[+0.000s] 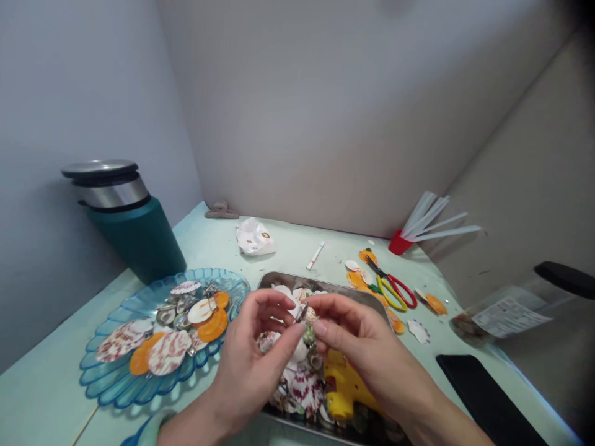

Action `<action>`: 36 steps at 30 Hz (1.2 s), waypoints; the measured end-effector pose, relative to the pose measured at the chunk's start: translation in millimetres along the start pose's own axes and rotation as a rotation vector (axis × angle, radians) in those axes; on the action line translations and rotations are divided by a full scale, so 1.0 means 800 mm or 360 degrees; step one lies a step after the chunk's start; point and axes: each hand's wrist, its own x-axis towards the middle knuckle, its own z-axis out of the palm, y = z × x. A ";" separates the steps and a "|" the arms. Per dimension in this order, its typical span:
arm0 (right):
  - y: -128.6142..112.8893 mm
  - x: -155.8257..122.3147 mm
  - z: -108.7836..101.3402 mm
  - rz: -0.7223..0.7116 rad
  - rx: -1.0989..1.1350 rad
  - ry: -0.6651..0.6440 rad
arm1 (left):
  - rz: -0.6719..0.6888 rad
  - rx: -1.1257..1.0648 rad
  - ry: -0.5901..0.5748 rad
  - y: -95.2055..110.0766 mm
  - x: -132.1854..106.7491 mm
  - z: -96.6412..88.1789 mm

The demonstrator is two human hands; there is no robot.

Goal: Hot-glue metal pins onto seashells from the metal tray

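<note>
A pale green table point(56, 396) fills the corner. One teal flask point(134, 235) with a steel lid stands at its far left. In front of it lies one blue glass plate point(97, 378) heaped with overlapping shells. They are too many to count exactly, and three of them are orange. Just right of the plate sits one metal tray point(288, 280), also full of shells, with one yellow glue gun point(344, 387) lying in its near right part.

Both hands hover over the tray's middle. The left hand point(248, 371) is curled narrow, with thumb and fingertips pinched together. The right hand point(372, 356) is drawn in the same way, thumb and forefinger closed, the other fingers loosely bent. Their fingertips meet on one small shell point(302, 313), held between them just above the shells in the tray.

One black phone point(488, 399) lies at the near right edge. One pair of scissors point(393, 288) with a red and a yellow handle rests beyond the tray, with about half a dozen loose shells scattered around it. One red cup point(398, 243) lies tipped behind them, with several clear sticks point(437, 223) fanning out of it; their exact number cannot be told. One crumpled paper point(254, 236) and one small white stick point(316, 254) lie farther back.
</note>
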 end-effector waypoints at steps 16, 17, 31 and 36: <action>0.009 -0.002 0.005 -0.0115 -0.0210 0.0032 | -0.0190 -0.0221 0.0028 -0.004 0.000 0.005; 0.006 -0.004 0.001 -0.0181 -0.0425 0.0074 | -0.0191 -0.0241 0.0028 -0.004 0.001 0.005; 0.002 -0.003 -0.011 -0.0989 -0.1377 0.0157 | -0.0194 -0.0227 -0.0148 -0.015 0.003 0.006; 0.007 -0.002 -0.010 -0.0977 -0.1401 0.0151 | -0.0223 -0.0234 -0.0191 -0.018 0.004 0.006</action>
